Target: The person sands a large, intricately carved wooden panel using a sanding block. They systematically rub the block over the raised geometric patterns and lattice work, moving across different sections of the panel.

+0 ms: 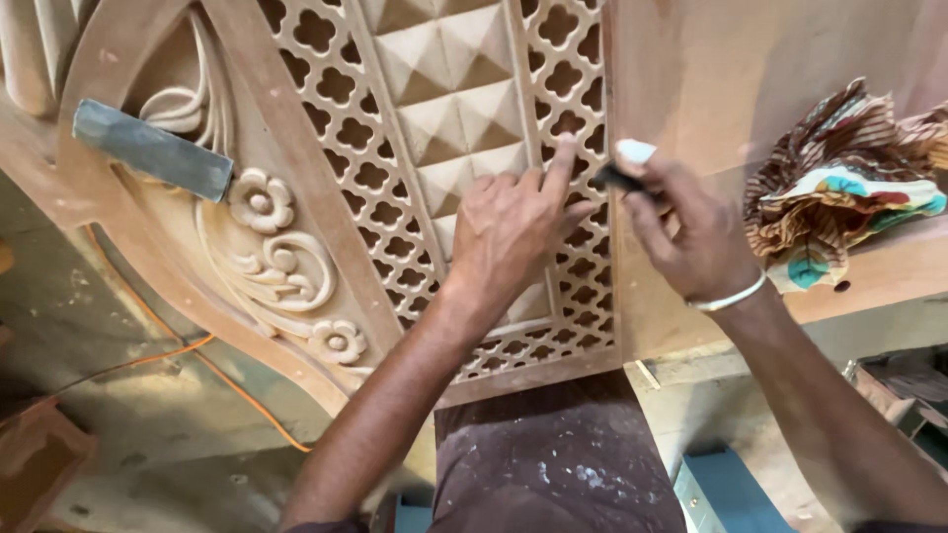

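A large carved wooden panel [326, 89] lies before me, with a pierced lattice strip [578, 247], raised pyramid blocks and carved flowers. My left hand [509, 227] rests flat on the lattice, its index finger stretched up along the openwork. My right hand [681, 232] holds a small dark tool with a pale tip [627, 163] against the lattice's right edge. A pale bangle circles the right wrist.
A grey rectangular block [148, 148] lies on the panel's carved arch at upper left. A crumpled patterned cloth [849, 178] sits on the board at right. An orange cable [178, 350] runs over the dusty floor below. A blue object [726, 489] stands near my legs.
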